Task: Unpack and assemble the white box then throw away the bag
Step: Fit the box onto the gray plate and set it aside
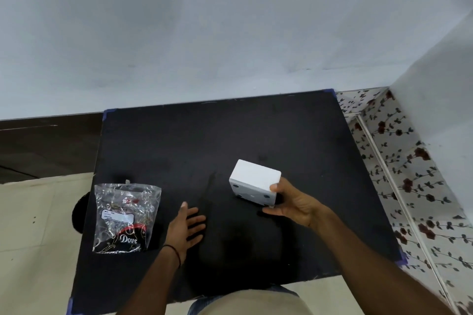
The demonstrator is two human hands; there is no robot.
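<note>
A white box (252,181) stands on the black table (204,140), right of centre, with small dark holes on its near face. My right hand (291,203) grips its near right corner, thumb on top and fingers under the side. A crinkled clear plastic bag (125,217) with a white label and a black "Dove" print lies flat near the table's left edge. My left hand (185,227) rests flat on the table between bag and box, fingers spread, holding nothing.
The table stands against a pale wall (230,33). Floral-patterned tiles (409,174) lie to the right, plain light floor (38,225) to the left. A dark round object (78,212) shows below the table's left edge.
</note>
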